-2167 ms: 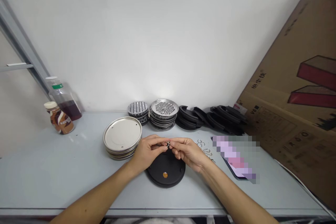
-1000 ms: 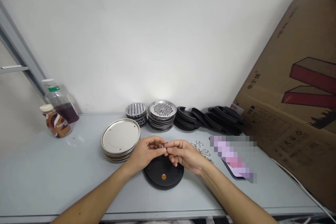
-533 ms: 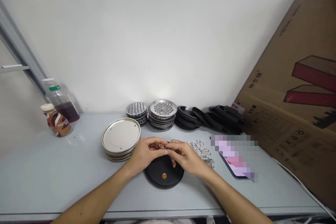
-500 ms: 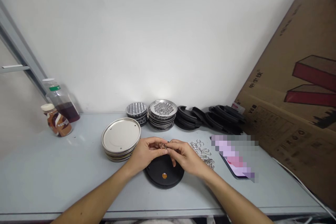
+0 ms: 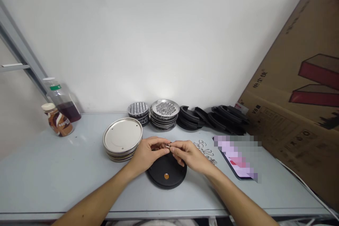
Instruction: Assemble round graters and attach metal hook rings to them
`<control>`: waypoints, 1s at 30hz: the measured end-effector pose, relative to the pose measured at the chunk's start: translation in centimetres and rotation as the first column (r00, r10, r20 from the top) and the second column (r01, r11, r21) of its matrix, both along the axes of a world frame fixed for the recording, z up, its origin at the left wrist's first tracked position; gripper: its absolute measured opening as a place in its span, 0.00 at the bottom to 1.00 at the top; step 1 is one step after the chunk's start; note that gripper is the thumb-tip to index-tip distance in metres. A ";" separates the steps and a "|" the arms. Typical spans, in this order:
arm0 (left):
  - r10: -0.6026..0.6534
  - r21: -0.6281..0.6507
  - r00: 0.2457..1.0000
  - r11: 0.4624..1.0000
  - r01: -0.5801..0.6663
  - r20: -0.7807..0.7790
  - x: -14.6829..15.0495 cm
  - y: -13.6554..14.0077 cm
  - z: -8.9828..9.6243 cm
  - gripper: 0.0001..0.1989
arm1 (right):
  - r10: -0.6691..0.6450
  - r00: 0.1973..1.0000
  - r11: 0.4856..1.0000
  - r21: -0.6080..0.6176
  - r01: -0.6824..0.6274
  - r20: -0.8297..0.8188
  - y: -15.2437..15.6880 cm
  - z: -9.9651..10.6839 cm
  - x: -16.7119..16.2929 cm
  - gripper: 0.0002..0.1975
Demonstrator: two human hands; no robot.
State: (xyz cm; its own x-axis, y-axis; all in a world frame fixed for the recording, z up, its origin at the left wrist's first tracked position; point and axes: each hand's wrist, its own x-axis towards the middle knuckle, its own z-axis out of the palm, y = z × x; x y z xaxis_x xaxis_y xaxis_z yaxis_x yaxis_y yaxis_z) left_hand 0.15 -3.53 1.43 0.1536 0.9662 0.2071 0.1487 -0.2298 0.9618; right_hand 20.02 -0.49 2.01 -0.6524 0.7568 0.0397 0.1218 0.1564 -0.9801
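Both hands meet above the far edge of a round black disc (image 5: 167, 174) with a small orange sticker. My left hand (image 5: 148, 152) pinches a small metal ring (image 5: 166, 146) between thumb and fingers. From the other side, my right hand (image 5: 186, 153) has its thumb and fingertips closed at the same ring. Whether a second small part sits in the fingertips cannot be made out. Beyond my right hand lies a loose pile of metal rings and clips (image 5: 206, 152), partly covered by it. A stack of round metal plates (image 5: 122, 136) stands beside my left hand.
Along the wall stand ridged metal discs (image 5: 138, 109), a stack of grater discs (image 5: 164, 111) and curved black pieces (image 5: 219, 118). A phone (image 5: 237, 162) lies to the right, before a large cardboard box (image 5: 293, 120). Two bottles, one brown (image 5: 59, 122), one clear (image 5: 65, 102), stand left.
The fingertips have shifted slightly around the ring, and the right hand's fingers are a little more curled. The whole view has moved slightly; everything else lies as before.
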 end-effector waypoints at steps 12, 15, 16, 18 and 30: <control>0.015 0.063 0.998 0.998 -0.012 -0.057 0.0 0.1 -0.3 0.11 | -0.025 0.998 0.996 -0.082 0.020 -0.059 -0.1 -0.5 -0.3 0.24; 0.011 0.052 0.999 0.999 -0.010 -0.034 0.1 0.0 -0.4 0.11 | -0.048 0.998 0.997 -0.063 0.046 -0.046 -0.3 -0.5 -0.3 0.24; 0.008 0.049 1.000 0.999 -0.007 -0.022 0.1 -0.1 -0.3 0.12 | -0.053 0.997 0.997 -0.064 0.049 -0.049 -0.3 -0.5 -0.3 0.24; 0.002 0.050 1.000 0.999 -0.002 -0.002 0.1 -0.1 -0.3 0.12 | -0.061 0.997 0.996 -0.073 0.057 -0.057 -0.4 -0.5 -0.2 0.24; 0.009 0.027 1.000 1.000 -0.010 0.022 -0.7 0.5 0.2 0.14 | -0.038 0.995 0.989 -0.145 0.024 -0.093 0.2 -0.3 0.0 0.22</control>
State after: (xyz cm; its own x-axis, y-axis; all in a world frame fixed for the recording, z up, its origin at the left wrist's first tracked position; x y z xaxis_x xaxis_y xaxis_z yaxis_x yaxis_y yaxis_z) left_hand -0.56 -3.06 1.63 0.1394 0.9616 0.2365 0.1299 -0.2545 0.9583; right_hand 20.03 -0.31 1.73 -0.6269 0.7791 -0.0097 0.0290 0.0109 -0.9995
